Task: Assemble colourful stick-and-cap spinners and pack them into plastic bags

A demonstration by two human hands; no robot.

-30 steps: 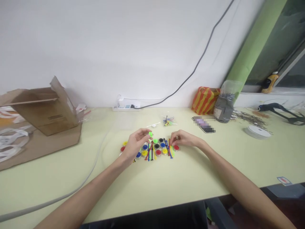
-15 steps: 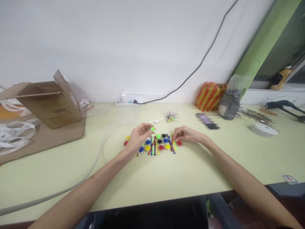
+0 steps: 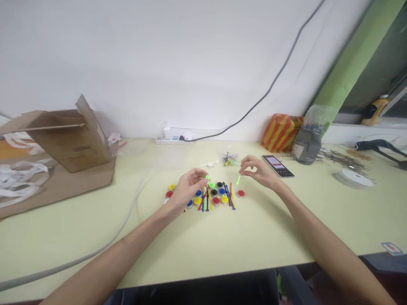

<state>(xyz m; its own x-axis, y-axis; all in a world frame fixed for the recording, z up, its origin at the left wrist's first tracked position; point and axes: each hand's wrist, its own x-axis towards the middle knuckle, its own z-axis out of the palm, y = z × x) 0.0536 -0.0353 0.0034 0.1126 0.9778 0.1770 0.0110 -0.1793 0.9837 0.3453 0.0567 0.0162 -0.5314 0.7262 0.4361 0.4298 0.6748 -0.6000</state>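
Working at a pale yellow-green table [image 3: 254, 241], you have an opened cardboard box [image 3: 70, 142] off its left end, a power strip [image 3: 173, 141] along the far edge, and a smartphone [image 3: 276, 166] lying near that edge, right of centre. A grey cable [image 3: 95, 250] runs across the near left of the table. Around mid-table lie tight rows of coloured plastic discs [image 3: 216, 192] in red, yellow, blue, black and green, with thin coloured plastic sticks [image 3: 207, 202] packed between them. Your left hand [image 3: 189, 189] hangs over the left of that group, pinching a small neon-green piece [image 3: 207, 177] at the fingertips. Your right hand [image 3: 259, 169] is raised over the group's far right corner, pinching a neon-green stick [image 3: 238, 180] that points down, its tip clear of the table.

Both pieces are tiny, so a light pinch could let one slip and vanish among the rows. Your left palm sits low, and brushing the sticks could scatter them. A wide right-hand swing could catch the phone.
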